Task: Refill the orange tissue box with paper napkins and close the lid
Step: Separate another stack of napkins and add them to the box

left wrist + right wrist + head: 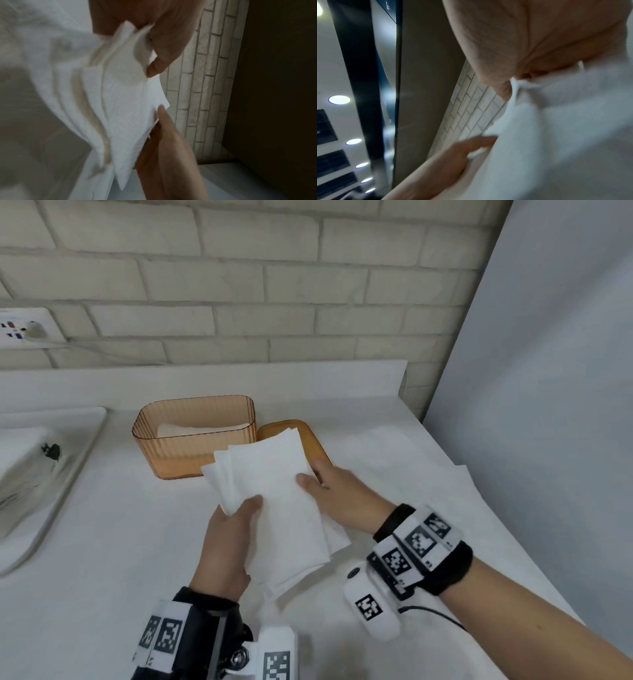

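Observation:
The orange ribbed tissue box (191, 440) stands open on the white counter, with a few white napkins lying in its bottom. Its orange lid (291, 429) lies flat just to the right of it, partly hidden. Above the counter in front of the box I hold a fanned stack of white paper napkins (274, 501). My left hand (236, 529) grips the stack's left edge, thumb on top. My right hand (325, 487) holds the right edge, thumb on top and fingers beneath. The napkins (120, 108) fill the left wrist view, and the napkins (565, 128) blur across the right wrist view.
A white tray (51, 491) with a clear plastic package sits at the left edge. A wall socket (24, 328) is on the brick wall behind. A grey panel (548, 371) bounds the counter on the right. A thin white sheet (428, 474) lies on the counter right of the lid.

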`<state>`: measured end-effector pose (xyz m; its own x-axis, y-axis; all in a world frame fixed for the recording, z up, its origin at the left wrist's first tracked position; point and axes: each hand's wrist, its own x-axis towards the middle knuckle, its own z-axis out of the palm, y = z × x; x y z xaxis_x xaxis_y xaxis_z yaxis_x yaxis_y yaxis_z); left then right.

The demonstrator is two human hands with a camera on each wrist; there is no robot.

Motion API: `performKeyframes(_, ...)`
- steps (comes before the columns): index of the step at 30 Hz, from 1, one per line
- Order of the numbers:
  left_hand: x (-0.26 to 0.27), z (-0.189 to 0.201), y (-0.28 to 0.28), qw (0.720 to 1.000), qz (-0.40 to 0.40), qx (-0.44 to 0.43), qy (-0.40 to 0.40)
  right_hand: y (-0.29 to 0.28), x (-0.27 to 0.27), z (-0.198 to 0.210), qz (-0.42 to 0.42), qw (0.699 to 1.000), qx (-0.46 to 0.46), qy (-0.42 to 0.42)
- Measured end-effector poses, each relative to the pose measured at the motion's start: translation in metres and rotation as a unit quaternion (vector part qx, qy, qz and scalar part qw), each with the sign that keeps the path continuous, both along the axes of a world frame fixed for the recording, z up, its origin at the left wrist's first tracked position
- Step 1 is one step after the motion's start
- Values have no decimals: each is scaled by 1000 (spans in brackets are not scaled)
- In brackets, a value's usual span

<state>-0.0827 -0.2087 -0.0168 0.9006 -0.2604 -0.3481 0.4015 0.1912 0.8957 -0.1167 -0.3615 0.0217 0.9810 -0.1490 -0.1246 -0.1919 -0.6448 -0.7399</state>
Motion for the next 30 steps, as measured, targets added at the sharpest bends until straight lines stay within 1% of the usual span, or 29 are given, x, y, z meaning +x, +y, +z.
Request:
performKeyframes(1,3,-2,5,1000,12,7,4,-12,-1,1,-28,1000,-5,-9)
performKeyframes(3,9,-5,20,999,46,14,12,-46,-7,2,-116,992,-27,-37)
performKeyframes(4,13,-6,29,998,64,15,13,-63,-14,0,-146,987,-49,-37)
performKeyframes(5,16,-8,39,997,81,13,14,-76,-25,-4,-155,985,-73,-24)
performKeyframes(7,21,-12,56,994,104,8,12,-88,-50,-16,-128,986,-103,29)
performKeyframes(10,23,-16,71,993,118,3,10,-71,-84,-40,-50,990,-92,96)
performKeyframes(11,23,-17,73,993,119,1,10,-60,-93,-46,-21,990,-99,101)
performKeyframes(13,22,-19,74,993,118,-4,10,-41,-101,-53,37,985,-144,86)
performKeyframes(16,19,-22,72,993,113,-12,11,-19,-101,-61,104,970,-208,67)
performKeyframes(19,17,-25,70,994,104,-11,17,-9,-94,-66,123,952,-271,67)
performKeyframes(21,14,-28,71,995,99,-18,22,-7,-90,-67,120,947,-287,77)
performKeyframes(25,9,-31,77,995,94,-33,32,-9,-87,-69,126,948,-278,93)
performKeyframes(30,-1,-30,84,994,105,-22,36,-11,-82,-62,156,955,-234,89)
